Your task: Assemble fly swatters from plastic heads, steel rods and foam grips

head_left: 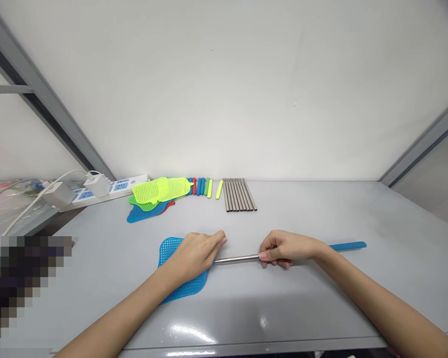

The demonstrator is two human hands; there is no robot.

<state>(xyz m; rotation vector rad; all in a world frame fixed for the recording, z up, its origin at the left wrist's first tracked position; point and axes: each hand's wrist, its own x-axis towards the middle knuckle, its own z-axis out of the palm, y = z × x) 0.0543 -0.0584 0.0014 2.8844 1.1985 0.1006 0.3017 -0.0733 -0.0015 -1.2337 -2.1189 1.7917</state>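
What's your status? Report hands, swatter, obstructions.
Left hand over blue mesh head; right hand pinching metal rod. Blue handle showing past right hand. Loose rods farther back; nothing seen blocking.

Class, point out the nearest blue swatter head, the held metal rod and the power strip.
Blue swatter head (169, 250): head view, upper-left mesh.
Metal rod (238, 259): head view, exposed shaft.
Power strip (121, 186): head view, blue socket panel.

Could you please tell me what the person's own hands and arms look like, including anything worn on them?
The left hand and right hand are both bare, with no gloves. The left forearm and right forearm show no sleeves as far as the picture reaches. No watch, bracelet, ring or marking is visible.
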